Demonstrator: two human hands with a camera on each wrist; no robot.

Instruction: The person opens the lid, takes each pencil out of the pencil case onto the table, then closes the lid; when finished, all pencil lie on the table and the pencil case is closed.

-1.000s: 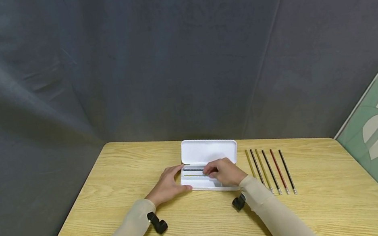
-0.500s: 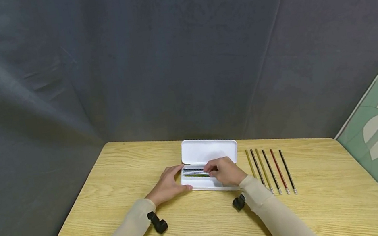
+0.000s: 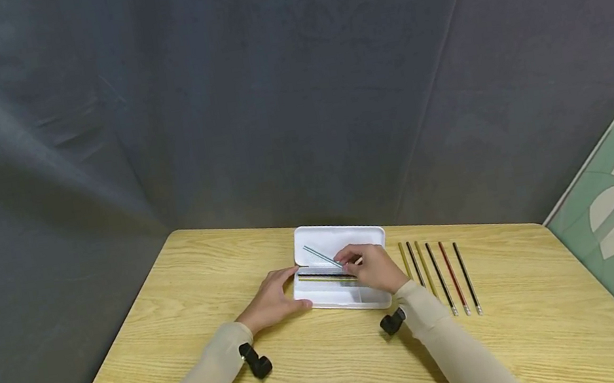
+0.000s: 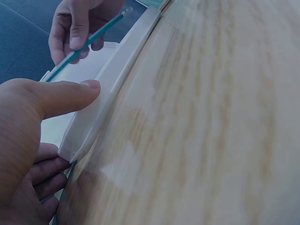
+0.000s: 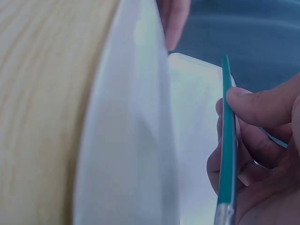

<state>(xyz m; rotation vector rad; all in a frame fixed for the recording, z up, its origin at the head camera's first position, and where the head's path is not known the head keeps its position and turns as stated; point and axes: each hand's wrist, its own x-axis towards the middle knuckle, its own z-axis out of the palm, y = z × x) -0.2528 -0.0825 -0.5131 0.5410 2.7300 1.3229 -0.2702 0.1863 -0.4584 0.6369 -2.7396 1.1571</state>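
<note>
My right hand [image 3: 375, 269] pinches a green pencil [image 3: 321, 256] between thumb and fingers, tilted above the tray of a white pencil case [image 3: 329, 301] and in front of its raised lid [image 3: 343, 237]. In the right wrist view, the green pencil [image 5: 227, 154] shows its metal ferrule near the bottom edge. My left hand [image 3: 270, 301] grips the case's left end, its thumb [image 4: 70, 97] on the front wall and its other fingers round the end. A black pencil and a yellow pencil [image 3: 320, 279] lie lengthwise in the tray, their right ends partly hidden by my right hand.
Several pencils lie side by side on the wooden table [image 3: 538, 302], right of the case: yellow, black and a dark red pencil [image 3: 454, 279]. My right forearm partly covers the nearest ones. A dark curtain [image 3: 293, 101] hangs behind the table.
My right hand has lifted the green pencil out of the tray, up and slightly to the right. The pencil now slants before the lid. My left hand has stayed on the case.
</note>
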